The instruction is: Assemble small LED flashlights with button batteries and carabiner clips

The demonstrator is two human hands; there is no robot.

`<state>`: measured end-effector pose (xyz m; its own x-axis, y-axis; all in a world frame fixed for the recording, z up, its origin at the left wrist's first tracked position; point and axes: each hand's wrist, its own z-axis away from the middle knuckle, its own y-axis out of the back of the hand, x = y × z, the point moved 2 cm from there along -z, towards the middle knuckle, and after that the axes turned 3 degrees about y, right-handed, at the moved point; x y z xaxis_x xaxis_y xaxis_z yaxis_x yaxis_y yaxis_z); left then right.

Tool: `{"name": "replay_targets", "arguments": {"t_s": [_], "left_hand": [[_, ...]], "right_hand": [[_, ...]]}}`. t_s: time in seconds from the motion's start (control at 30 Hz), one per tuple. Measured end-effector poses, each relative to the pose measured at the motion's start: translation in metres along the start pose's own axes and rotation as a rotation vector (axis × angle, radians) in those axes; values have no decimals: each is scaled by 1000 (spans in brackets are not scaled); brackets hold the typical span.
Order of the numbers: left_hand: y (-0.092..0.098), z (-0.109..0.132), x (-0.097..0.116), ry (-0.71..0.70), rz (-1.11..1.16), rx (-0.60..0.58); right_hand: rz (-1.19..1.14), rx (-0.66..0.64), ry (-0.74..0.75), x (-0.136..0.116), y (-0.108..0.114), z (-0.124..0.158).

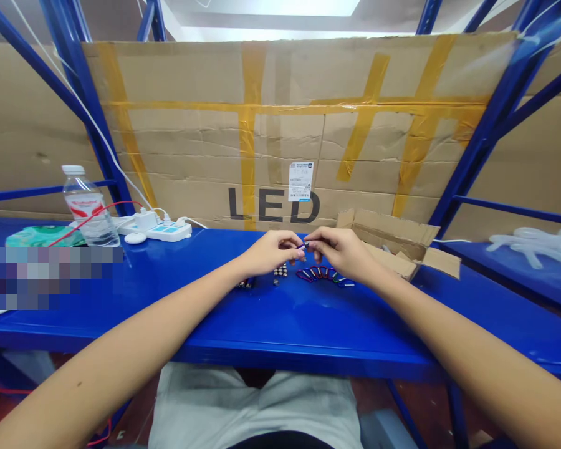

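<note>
Above the middle of the table, my left hand (277, 251) pinches a small purple and silver piece (302, 246) that looks like a carabiner, mostly covered by the fingers. My right hand (331, 249) meets it from the other side with thumb and fingertips closed; what it grips, if anything, is too small to make out. Several coloured carabiners (325, 273) lie fanned out on the table below my right hand. Small silvery metal pieces (281, 271) stand grouped under my left hand. Dark small parts (247, 282) show partly behind my left wrist.
An open cardboard box (393, 240) sits beyond my right forearm on the blue table (280, 337). At the left are a water bottle (91, 209), a power strip (168, 231) with cables and a green packet (42, 236). A large cardboard sheet (191, 143) stands behind.
</note>
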<state>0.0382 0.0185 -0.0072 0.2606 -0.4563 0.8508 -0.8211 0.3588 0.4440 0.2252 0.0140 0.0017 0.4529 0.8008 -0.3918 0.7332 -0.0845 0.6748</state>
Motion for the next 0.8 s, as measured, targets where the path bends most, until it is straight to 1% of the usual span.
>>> {"name": "replay_targets", "arguments": {"t_s": [0.1, 0.23, 0.37, 0.47, 0.53, 0.6, 0.7, 0.8], "left_hand": [[0, 0, 1, -16, -2, 7], [0, 0, -1, -24, 12, 9], [-2, 0, -1, -92, -20, 22], [-4, 3, 2, -143, -72, 34], [-4, 5, 6, -139, -167, 74], [-3, 5, 9, -117, -297, 90], [-1, 5, 11, -106, -459, 52], [-3, 4, 11, -120, -507, 41]], "right_hand": [[-69, -5, -65, 0, -2, 0], [-136, -16, -111, 2, -2, 1], [-241, -55, -170, 1, -5, 1], [-327, -82, -210, -1, -7, 1], [-304, -97, -191, -2, -7, 1], [-218, -103, -136, -4, -5, 1], [-84, -106, -50, -6, -4, 1], [-22, -109, -14, -8, -4, 0]]}}
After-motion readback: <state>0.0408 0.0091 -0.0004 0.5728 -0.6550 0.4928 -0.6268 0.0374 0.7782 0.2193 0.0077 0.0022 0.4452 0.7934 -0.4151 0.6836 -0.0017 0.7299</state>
